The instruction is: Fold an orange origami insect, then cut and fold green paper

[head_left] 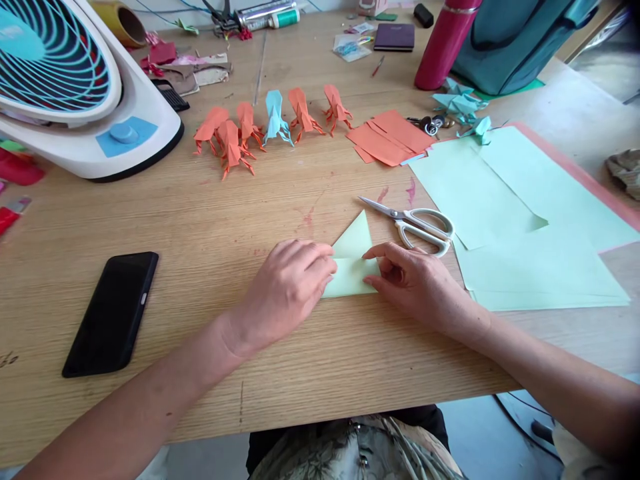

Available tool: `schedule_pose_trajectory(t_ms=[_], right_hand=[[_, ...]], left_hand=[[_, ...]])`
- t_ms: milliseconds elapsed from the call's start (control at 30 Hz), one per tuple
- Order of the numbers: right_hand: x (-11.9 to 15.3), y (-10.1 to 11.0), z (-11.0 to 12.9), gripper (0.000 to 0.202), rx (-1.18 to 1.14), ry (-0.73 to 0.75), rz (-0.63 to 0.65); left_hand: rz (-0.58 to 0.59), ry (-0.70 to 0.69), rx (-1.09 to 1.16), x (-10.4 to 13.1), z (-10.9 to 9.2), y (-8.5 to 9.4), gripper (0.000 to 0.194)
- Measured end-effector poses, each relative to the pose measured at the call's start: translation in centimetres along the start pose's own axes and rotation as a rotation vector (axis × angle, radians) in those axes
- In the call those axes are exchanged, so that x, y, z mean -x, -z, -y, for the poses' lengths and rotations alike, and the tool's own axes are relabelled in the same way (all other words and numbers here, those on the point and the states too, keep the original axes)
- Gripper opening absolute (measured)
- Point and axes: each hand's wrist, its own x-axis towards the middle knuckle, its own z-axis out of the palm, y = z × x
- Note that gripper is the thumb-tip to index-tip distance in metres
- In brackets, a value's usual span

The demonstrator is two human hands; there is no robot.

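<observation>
A small pale green sheet (351, 275), folded with a triangular point at its top, lies on the wooden table between my hands. My left hand (295, 283) rests over its left edge, fingers together and pressing on the paper. On the right side, my right hand (413, 277) has its thumb and index finger at the paper's edge, the other fingers curled. Scissors (425, 227) with white handles lie just beyond my right hand, blades pointing left. Large pale green sheets (540, 267) are spread to the right.
A black phone (111, 315) lies at the left, below a white fan (135, 120). Several folded orange figures (231, 143) and a blue one (275, 115) stand behind. Farther right are orange sheets (393, 137), keys (431, 125), a red bottle (445, 47) and a teal bag (515, 40).
</observation>
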Motion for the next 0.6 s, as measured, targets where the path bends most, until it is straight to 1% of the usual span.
schedule_pose_trajectory(t_ms=[67,100,167,267,367,433,533,600], right_hand=[[0.0,0.0,0.0,0.023,-0.001,-0.004,0.008],[0.0,0.0,0.0,0.023,0.0,-0.008,0.012],[0.0,0.0,-0.1,0.024,0.0,-0.022,0.019],[0.0,0.0,-0.2,0.024,-0.03,-0.051,0.028],[0.1,0.4,-0.4,0.028,-0.128,-0.043,0.065],[0.2,0.9,-0.5,0.036,-0.171,-0.009,0.11],[0.3,1.4,-0.9,0.047,-0.133,0.068,0.17],[0.3,1.6,-1.4,0.053,-0.088,0.126,0.159]], left_hand=[[-0.062,-0.141,0.003,0.2,-0.4,-0.3,0.013],[-0.069,-0.193,0.003,0.3,-0.6,-0.5,0.013],[-0.057,-0.238,0.006,0.5,-0.7,-1.0,0.011],[-0.04,-0.228,0.01,0.7,-0.5,-1.8,0.01],[-0.056,-0.201,0.043,0.9,-0.2,-2.3,0.012],[-0.066,-0.175,0.09,1.0,0.0,-2.5,0.01],[-0.06,-0.122,0.17,1.1,0.3,-2.5,0.012],[-0.054,-0.076,0.219,1.2,0.4,-2.4,0.016]])
